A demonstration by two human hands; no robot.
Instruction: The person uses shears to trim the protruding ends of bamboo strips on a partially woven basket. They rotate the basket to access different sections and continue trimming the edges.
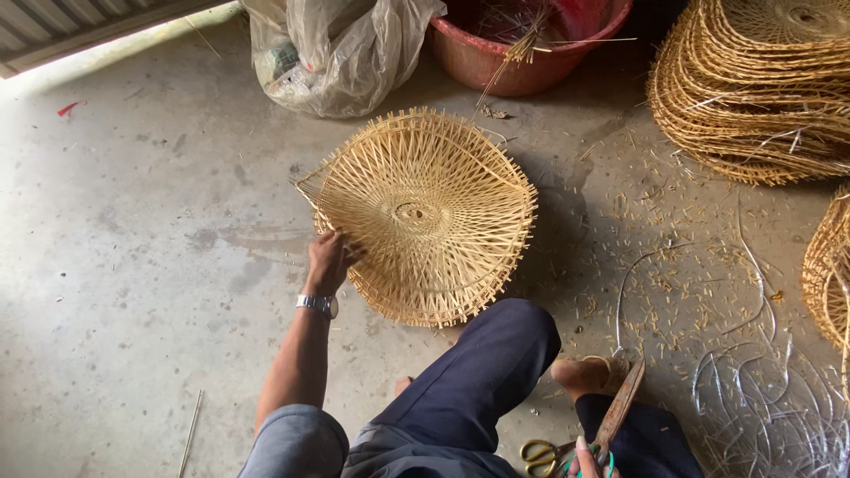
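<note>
Bare concrete floor [133, 265]: your left hand [328, 261] is clamped on the woven tray's [429, 217] rim; right hand [589, 460] grips scissors [575, 443]. Keep that rim steady, I'd say.

The left hand [329, 258] grips the rim of a round woven bamboo basket [425, 217], tilted on the concrete floor [133, 265] just beyond the knee. The right hand [591, 460] — mostly cut off at the bottom edge — holds scissors [567, 447]. A stack of finished baskets [761, 84] sits top right, a red tub [522, 44] beside it.
</note>
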